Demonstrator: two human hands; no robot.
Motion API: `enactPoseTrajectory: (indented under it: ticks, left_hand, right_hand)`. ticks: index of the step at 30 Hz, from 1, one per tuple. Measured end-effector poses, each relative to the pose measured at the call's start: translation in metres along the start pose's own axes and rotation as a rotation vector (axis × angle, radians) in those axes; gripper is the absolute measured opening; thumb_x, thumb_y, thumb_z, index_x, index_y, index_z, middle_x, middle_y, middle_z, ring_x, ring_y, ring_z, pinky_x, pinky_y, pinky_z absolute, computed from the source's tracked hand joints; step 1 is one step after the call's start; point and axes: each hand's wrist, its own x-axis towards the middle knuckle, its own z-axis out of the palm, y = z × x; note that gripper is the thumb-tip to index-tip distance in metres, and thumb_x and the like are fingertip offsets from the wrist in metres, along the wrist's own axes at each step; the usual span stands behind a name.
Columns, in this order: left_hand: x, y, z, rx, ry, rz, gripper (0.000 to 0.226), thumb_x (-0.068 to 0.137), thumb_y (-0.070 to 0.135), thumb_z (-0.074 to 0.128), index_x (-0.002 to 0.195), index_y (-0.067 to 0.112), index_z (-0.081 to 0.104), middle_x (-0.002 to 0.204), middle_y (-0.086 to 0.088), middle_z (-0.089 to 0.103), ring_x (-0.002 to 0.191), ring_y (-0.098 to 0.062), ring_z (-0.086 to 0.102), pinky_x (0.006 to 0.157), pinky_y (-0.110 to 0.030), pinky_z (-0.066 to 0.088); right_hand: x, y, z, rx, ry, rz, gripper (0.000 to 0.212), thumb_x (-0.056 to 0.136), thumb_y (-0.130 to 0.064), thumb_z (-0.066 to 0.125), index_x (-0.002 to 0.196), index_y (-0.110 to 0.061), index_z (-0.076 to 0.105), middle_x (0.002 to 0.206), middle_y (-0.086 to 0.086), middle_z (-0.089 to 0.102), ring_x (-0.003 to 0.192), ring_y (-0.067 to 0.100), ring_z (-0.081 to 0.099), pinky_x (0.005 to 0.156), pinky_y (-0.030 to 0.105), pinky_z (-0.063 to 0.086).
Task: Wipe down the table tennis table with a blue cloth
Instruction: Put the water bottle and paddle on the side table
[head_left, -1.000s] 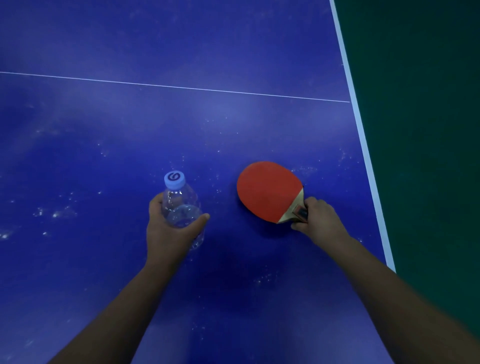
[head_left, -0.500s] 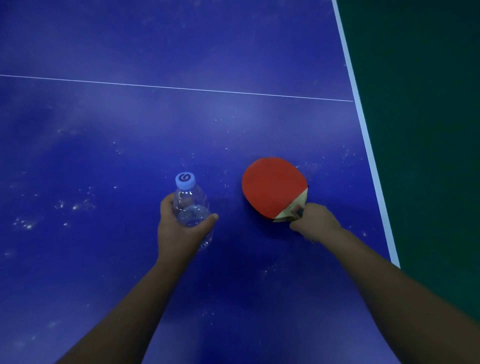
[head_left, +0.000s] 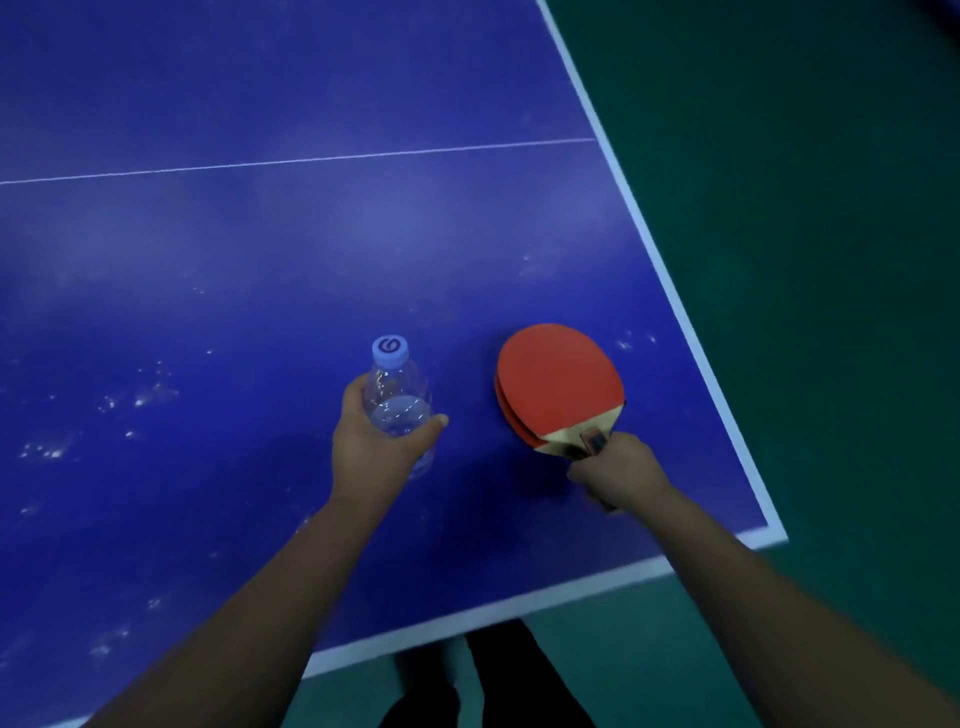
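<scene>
Head view, looking down on near right corner of blue worktop (head_left: 260, 270), white border along right and near edges, thin white line crossing farther back. Left hand (head_left: 382, 447) curled round clear bottle (head_left: 397, 402), grip clamped on lower body, thumb across front, pale blue cap (head_left: 390, 349) uppermost, bottle upright or nearly so; whether base touches worktop, cannot tell. Right hand (head_left: 618, 475) wrapped tight round handle of paddles (head_left: 558, 382), grip clamped there, red face upward, blade pointing away from body. Second red edge peeking out under left rim of top blade, so two paddles stacked together. Whether blades rest on worktop or sit just above it, cannot tell. Bottle and paddles near each other but apart, bottle to left. Pale specks (head_left: 140, 397) scattered over worktop left of bottle, more toward near left edge, a few right of paddles near border. Green floor (head_left: 805, 260) beyond right edge and below near edge. Dark clothing (head_left: 488, 680) showing under near edge, between forearms. Blue cloth nowhere in sight.
</scene>
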Motion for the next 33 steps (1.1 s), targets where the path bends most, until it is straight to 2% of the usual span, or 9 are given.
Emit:
enactPoseTrajectory:
  ticks: [7, 12, 15, 18, 21, 25, 29, 31, 33]
  left_hand:
    - [-0.072, 0.015, 0.051, 0.031, -0.214, 0.056, 0.079, 0.063, 0.032, 0.093, 0.127, 0.034, 0.048, 0.112, 0.016, 0.063, 0.095, 0.002, 0.063, 0.079, -0.024, 0.052]
    - [-0.125, 0.034, 0.119, 0.069, -0.371, 0.103, 0.077, 0.058, 0.033, 0.095, 0.121, 0.037, 0.05, 0.103, 0.022, 0.066, 0.087, 0.006, 0.065, 0.072, -0.017, 0.052]
    - [-0.161, 0.048, 0.176, 0.074, -0.466, 0.113, 0.08, 0.053, 0.034, 0.096, 0.121, 0.034, 0.054, 0.105, 0.018, 0.068, 0.09, 0.0, 0.067, 0.077, -0.025, 0.055]
    - [-0.199, 0.065, 0.245, 0.096, -0.547, 0.155, 0.081, 0.055, 0.031, 0.097, 0.124, 0.034, 0.054, 0.107, 0.019, 0.068, 0.092, 0.0, 0.067, 0.073, -0.018, 0.054]
    - [-0.234, 0.084, 0.317, 0.097, -0.596, 0.188, 0.081, 0.054, 0.038, 0.095, 0.123, 0.034, 0.054, 0.106, 0.025, 0.067, 0.09, 0.004, 0.067, 0.067, -0.009, 0.05]
    - [-0.273, 0.105, 0.407, 0.125, -0.654, 0.231, 0.076, 0.048, 0.051, 0.089, 0.114, 0.043, 0.053, 0.107, 0.017, 0.068, 0.092, -0.001, 0.067, 0.067, -0.01, 0.049]
    - [-0.29, 0.124, 0.479, 0.139, -0.687, 0.271, 0.07, 0.055, 0.036, 0.095, 0.109, 0.052, 0.053, 0.107, 0.019, 0.067, 0.093, 0.002, 0.065, 0.071, -0.009, 0.048]
    - [-0.288, 0.133, 0.512, 0.142, -0.686, 0.275, 0.068, 0.053, 0.034, 0.094, 0.108, 0.046, 0.055, 0.103, 0.023, 0.067, 0.089, 0.004, 0.066, 0.071, -0.007, 0.047]
    - [-0.282, 0.142, 0.544, 0.151, -0.681, 0.265, 0.07, 0.05, 0.037, 0.091, 0.111, 0.035, 0.057, 0.101, 0.017, 0.069, 0.089, 0.0, 0.067, 0.076, -0.016, 0.05]
  right_hand:
    - [-0.086, 0.103, -0.002, 0.126, 0.147, 0.137, 0.021, 0.073, -0.02, 0.07, 0.084, -0.009, 0.056, 0.079, 0.013, 0.068, 0.066, 0.028, 0.064, 0.053, 0.029, 0.046]
    - [-0.123, 0.18, -0.031, 0.208, 0.265, 0.203, 0.021, 0.073, -0.02, 0.07, 0.077, -0.016, 0.05, 0.077, 0.007, 0.068, 0.071, 0.027, 0.063, 0.049, 0.025, 0.034]
    - [-0.137, 0.233, -0.061, 0.283, 0.294, 0.259, 0.02, 0.073, -0.017, 0.07, 0.077, -0.015, 0.05, 0.076, 0.007, 0.067, 0.072, 0.029, 0.064, 0.051, 0.028, 0.039]
    - [-0.147, 0.293, -0.1, 0.389, 0.314, 0.311, 0.02, 0.073, -0.017, 0.069, 0.085, -0.01, 0.055, 0.079, 0.01, 0.07, 0.075, 0.031, 0.067, 0.06, 0.032, 0.047]
    - [-0.155, 0.353, -0.141, 0.436, 0.342, 0.351, 0.021, 0.074, -0.02, 0.068, 0.086, -0.012, 0.053, 0.08, 0.008, 0.069, 0.075, 0.03, 0.066, 0.057, 0.03, 0.044]
    - [-0.162, 0.423, -0.197, 0.45, 0.392, 0.414, 0.019, 0.074, -0.022, 0.067, 0.081, -0.017, 0.051, 0.077, 0.003, 0.068, 0.07, 0.024, 0.064, 0.049, 0.025, 0.035]
    - [-0.153, 0.473, -0.251, 0.474, 0.427, 0.466, 0.021, 0.074, -0.023, 0.068, 0.084, -0.016, 0.052, 0.078, 0.003, 0.067, 0.071, 0.024, 0.064, 0.049, 0.025, 0.034]
    - [-0.14, 0.49, -0.277, 0.49, 0.441, 0.48, 0.02, 0.075, -0.023, 0.068, 0.085, -0.015, 0.052, 0.078, 0.003, 0.067, 0.07, 0.024, 0.064, 0.049, 0.025, 0.035]
    - [-0.122, 0.502, -0.303, 0.52, 0.448, 0.49, 0.019, 0.075, -0.023, 0.068, 0.084, -0.016, 0.052, 0.078, 0.003, 0.067, 0.069, 0.023, 0.064, 0.05, 0.026, 0.038]
